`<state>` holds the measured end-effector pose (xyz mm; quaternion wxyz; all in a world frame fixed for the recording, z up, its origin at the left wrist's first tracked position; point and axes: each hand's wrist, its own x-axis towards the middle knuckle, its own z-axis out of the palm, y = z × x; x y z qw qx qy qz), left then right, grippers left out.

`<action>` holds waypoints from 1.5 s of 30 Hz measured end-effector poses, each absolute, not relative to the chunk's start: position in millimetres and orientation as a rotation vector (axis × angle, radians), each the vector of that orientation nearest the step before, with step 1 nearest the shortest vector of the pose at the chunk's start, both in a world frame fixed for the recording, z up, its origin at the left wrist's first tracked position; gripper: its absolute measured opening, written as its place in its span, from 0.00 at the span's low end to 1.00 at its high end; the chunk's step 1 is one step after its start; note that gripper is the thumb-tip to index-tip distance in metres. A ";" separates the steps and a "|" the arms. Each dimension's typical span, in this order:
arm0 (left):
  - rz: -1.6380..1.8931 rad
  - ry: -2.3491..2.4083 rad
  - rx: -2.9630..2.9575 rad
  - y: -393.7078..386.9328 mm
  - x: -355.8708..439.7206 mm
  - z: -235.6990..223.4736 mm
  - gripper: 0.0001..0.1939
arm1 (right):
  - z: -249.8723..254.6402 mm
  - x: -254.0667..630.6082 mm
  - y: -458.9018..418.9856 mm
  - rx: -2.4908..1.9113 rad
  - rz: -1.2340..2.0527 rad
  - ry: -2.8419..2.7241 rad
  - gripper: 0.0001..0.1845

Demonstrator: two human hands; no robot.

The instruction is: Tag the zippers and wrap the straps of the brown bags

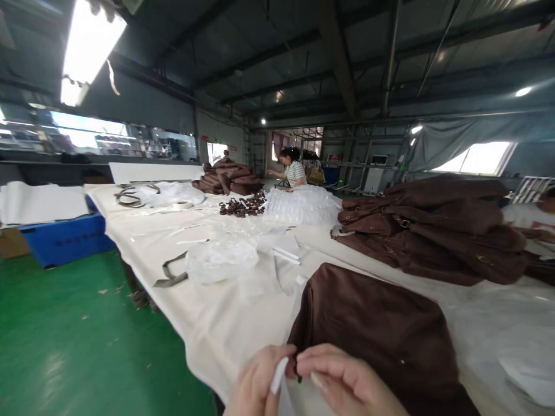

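Observation:
A dark brown fabric bag (377,318) lies on the cream-covered table right in front of me, its left edge running down to my fingers. My left hand (260,384) is closed at the bag's near left corner, with a narrow white strip (280,374) between its fingers. Close beside it, my right hand (349,378) is closed, with bent fingers, and its fingertips meet a small dark piece at that corner. What exactly the right fingertips pinch is too small to make out.
Piled brown bags (433,225) stand at the right, with more brown fabric (229,176) farther back. Clear plastic bags (221,260) and a grey-green strap (171,277) lie left of centre. A co-worker (297,170) is beyond the white plastic heap (301,205). A blue bin (67,237) stands on the floor.

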<state>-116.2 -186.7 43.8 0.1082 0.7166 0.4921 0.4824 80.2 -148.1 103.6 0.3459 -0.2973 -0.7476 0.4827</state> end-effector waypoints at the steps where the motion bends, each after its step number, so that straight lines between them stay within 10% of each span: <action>1: 1.405 1.471 1.969 -192.4 -122.7 52.7 0.18 | 106.8 78.5 -140.1 -0.811 1.212 -1.922 0.16; 12: 0.962 1.451 1.483 -200.6 -165.1 49.7 0.23 | 6.4 51.0 -81.6 -1.819 0.511 -2.229 0.13; 26: 1.360 1.356 1.129 -109.3 -70.7 -20.4 0.19 | 24.7 79.3 -113.4 -0.453 2.226 -1.351 0.22; 37: 1.459 1.396 1.354 -82.5 -71.8 -4.8 0.19 | 8.4 84.3 -91.1 -0.935 1.799 -0.993 0.17; 45: 1.046 1.361 1.681 -144.5 -123.8 28.0 0.19 | 34.8 99.3 -107.9 -0.572 2.165 -0.849 0.12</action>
